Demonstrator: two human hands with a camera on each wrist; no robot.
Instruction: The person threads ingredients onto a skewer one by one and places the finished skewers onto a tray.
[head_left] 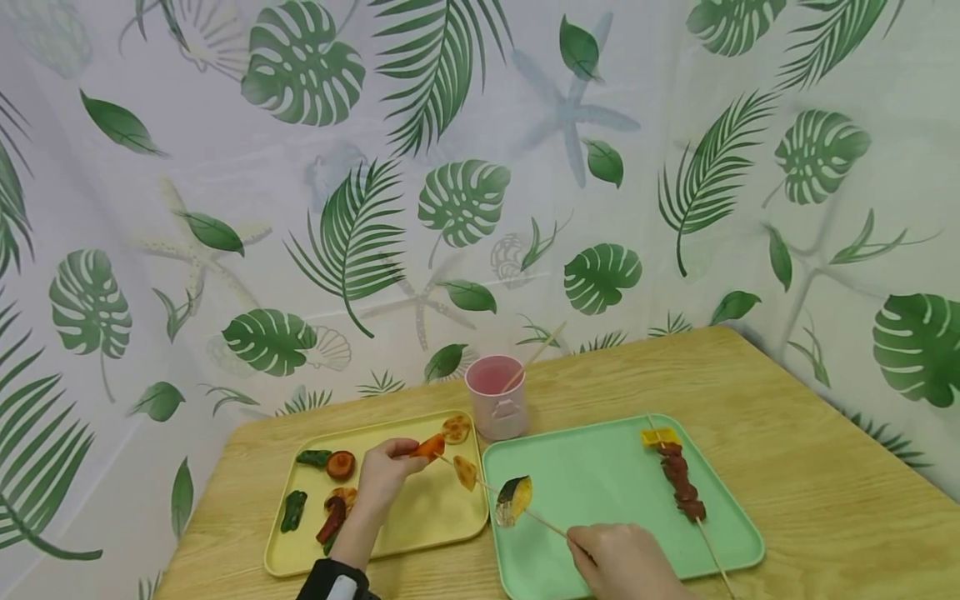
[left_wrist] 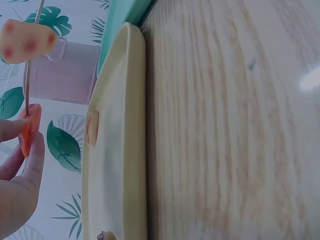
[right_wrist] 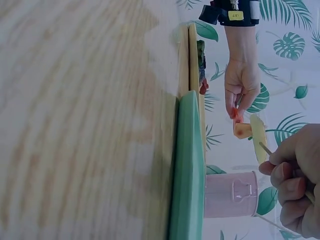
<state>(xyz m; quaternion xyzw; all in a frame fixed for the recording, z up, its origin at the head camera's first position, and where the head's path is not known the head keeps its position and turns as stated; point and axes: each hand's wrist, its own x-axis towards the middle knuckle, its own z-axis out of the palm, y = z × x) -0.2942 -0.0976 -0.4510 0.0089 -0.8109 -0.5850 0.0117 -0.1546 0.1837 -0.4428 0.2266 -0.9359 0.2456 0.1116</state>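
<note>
My left hand pinches an orange carrot piece at the tip of a wooden skewer, above the yellow tray. The carrot piece shows between my fingertips in the left wrist view. My right hand grips the skewer's other end over the green tray. Threaded on the stick are a pale lotus slice and a yellow, dark-skinned squash piece. In the right wrist view my right hand is curled round the skewer.
A finished skewer of brown meat chunks with a yellow piece lies on the green tray. The yellow tray holds a mushroom, a lotus slice and green vegetable pieces. A pink cup with a stick stands behind.
</note>
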